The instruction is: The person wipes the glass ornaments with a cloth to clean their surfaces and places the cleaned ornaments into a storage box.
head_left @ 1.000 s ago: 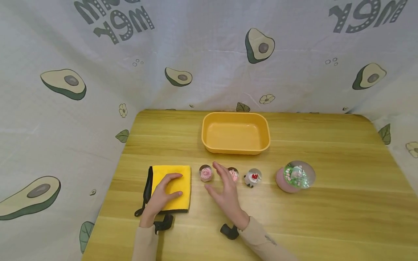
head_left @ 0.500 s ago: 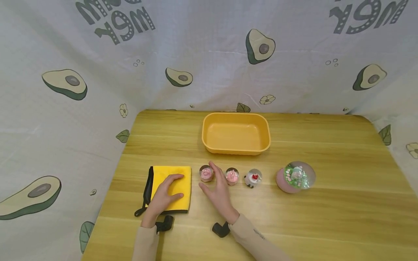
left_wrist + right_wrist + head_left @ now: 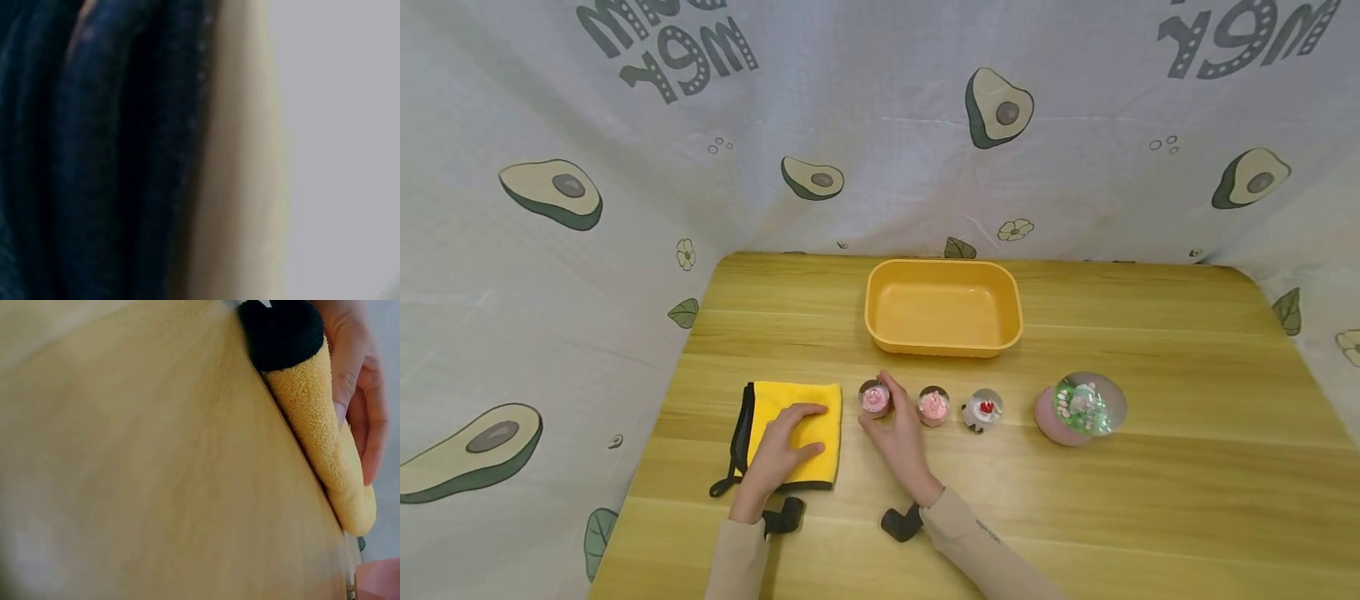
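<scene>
My right hand (image 3: 904, 446) has thumb and index finger on either side of the leftmost small snow globe (image 3: 874, 397), which has a pink cupcake-like figure inside. The fingertips lie right at the globe, and it stands on the table. Beside it stand a second pink-figured small snow globe (image 3: 933, 407) and one with a white figure and red top (image 3: 982, 408). My left hand (image 3: 778, 450) rests with fingers spread on a folded yellow towel (image 3: 823, 400) with black edging; the right wrist view shows this towel (image 3: 306, 406) close up. The left wrist view holds only blurred dark folds and a beige strip.
A yellow plastic tray (image 3: 943, 348) stands behind the small globes, near the back of the wooden table (image 3: 1187, 417). To the right a larger snow globe (image 3: 1082, 406) with a pink base lies tilted. A curtain (image 3: 895, 183) printed with avocados hangs behind the table.
My right hand has moved left from in front of the middle pink globe to the leftmost one, and its thumb has come in closer. My left hand has stayed on the towel.
</scene>
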